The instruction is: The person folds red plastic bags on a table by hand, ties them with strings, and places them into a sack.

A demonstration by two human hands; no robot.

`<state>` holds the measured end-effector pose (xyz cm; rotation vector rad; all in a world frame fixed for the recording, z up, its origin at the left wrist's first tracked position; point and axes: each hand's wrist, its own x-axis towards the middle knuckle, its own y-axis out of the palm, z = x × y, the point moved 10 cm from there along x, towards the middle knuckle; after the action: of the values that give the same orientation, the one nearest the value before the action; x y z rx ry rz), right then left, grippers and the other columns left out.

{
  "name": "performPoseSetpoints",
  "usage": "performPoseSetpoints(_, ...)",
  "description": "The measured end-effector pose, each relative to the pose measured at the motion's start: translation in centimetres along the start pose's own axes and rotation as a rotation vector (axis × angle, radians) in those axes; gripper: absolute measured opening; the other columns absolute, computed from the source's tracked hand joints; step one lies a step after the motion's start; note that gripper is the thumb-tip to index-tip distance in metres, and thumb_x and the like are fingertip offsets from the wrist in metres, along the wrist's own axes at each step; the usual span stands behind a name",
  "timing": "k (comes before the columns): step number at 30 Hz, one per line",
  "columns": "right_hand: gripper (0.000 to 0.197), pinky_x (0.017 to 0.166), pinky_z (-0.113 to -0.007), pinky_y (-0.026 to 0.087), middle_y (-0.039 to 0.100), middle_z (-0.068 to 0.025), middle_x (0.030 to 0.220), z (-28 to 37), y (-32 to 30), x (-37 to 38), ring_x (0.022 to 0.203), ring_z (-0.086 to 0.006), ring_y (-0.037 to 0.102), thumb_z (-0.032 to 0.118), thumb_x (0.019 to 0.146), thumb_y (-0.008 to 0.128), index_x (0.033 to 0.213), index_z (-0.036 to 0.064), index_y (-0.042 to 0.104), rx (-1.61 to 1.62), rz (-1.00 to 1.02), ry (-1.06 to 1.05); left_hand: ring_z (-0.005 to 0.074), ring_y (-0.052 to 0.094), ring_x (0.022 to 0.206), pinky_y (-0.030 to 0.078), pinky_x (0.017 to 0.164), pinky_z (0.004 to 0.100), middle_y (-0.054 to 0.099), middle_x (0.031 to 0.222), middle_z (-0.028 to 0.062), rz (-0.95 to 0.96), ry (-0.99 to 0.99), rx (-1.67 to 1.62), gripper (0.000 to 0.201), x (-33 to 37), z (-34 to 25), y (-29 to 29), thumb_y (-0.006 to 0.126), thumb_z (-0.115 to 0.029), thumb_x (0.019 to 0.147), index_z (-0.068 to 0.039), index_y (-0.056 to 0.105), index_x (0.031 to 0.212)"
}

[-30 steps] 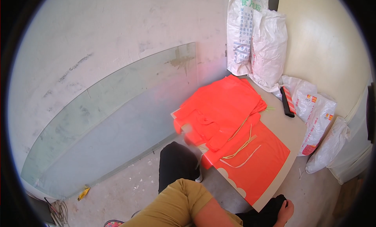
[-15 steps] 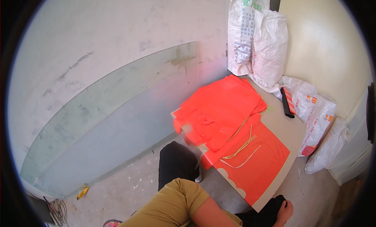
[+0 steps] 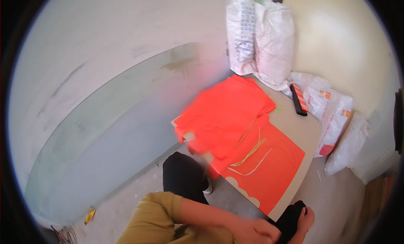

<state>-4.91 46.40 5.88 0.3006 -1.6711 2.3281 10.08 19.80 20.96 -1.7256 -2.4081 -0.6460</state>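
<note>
My left forearm crosses toward the right at the bottom, below the board. My left hand (image 3: 257, 231) is smeared by motion; its fingers look bent and nothing in them can be made out. My right hand (image 3: 306, 219) lies curled at my black-trousered knee (image 3: 290, 218); what its fingers close on, if anything, is hidden. Beyond both hands, a pile of red fabric pieces (image 3: 227, 113) rests on a tan board (image 3: 309, 130). Nearer, a flat red sheet (image 3: 269, 172) has a pale scalloped edge. Thin yellowish strips (image 3: 252, 154) lie across it, apart from my hands.
A black bar-shaped object (image 3: 299, 103) with a red-and-white striped side lies by the board's far right edge. White woven sacks (image 3: 275, 42) and white plastic bags (image 3: 334, 122) stand behind. A curved glass panel (image 3: 105, 130) leans on the wall at left. A yellow scrap (image 3: 89, 216) is on the floor.
My left hand has come into view, with its forearm swung to the right toward my right hand. The view has shifted slightly; the red pile looks about the same.
</note>
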Motion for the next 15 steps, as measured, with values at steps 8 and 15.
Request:
performPoseSetpoints(8,0.023,0.082,-0.043,0.05,0.067,-0.0171,0.098,1.4,-0.2,0.5,0.091,-0.0364,0.063,0.022,0.089,0.062,0.099,0.0019,0.068,-0.001,0.024,-0.015,0.0269,0.059,0.077,0.047,0.07,0.0369,0.061,0.082,0.0137,-0.694,-0.694,0.715,0.021,-20.3,13.8,-15.4,0.054,-0.025,0.093,-0.005,0.06,0.089)
performPoseSetpoints(15,0.022,0.082,-0.044,0.05,0.067,-0.0164,0.097,1.1,-0.1,0.3,0.092,-0.0362,0.062,0.023,0.089,0.062,0.098,0.0039,0.068,0.005,0.013,-0.012,0.0344,0.063,0.086,0.049,0.073,0.0434,0.065,0.09,0.0151,-0.533,-0.911,0.981,0.022,-23.1,18.2,-16.2,0.053,-0.028,0.091,-0.009,0.062,0.094)
